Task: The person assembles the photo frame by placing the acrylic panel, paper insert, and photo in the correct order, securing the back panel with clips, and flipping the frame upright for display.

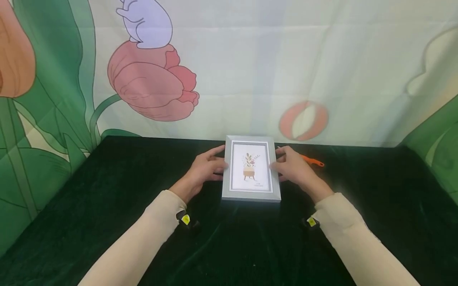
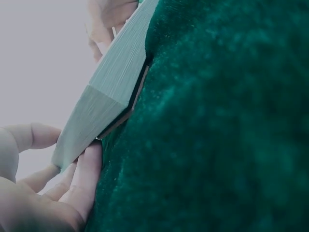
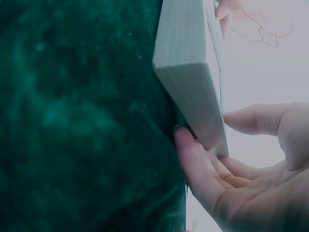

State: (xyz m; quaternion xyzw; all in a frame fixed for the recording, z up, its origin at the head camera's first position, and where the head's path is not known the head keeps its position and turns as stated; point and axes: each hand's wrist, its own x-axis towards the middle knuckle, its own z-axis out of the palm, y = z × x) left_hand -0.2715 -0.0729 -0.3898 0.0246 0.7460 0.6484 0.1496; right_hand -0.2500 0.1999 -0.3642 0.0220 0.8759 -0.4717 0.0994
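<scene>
A silver-grey picture frame (image 1: 251, 195) lies face up, showing a print of a potted plant on a white ground. My left hand (image 1: 204, 169) grips its left side and my right hand (image 1: 291, 166) its right side. In the left wrist view the thumb is at the upper edge of the picture frame (image 2: 108, 82), with the other fingers at the side and underneath. Likewise, the right wrist view has the right thumb on the face of the picture frame (image 3: 186, 89) and fingers below. Whether its whole underside touches the cloth, I cannot tell.
Dark green velvety cloth (image 1: 125, 230) covers the table. An orange object with a hole near its end (image 1: 313, 161) lies just beyond my right hand, partly hidden by it. Behind the table hangs a curtain (image 1: 229, 79) printed with flowers and leaves.
</scene>
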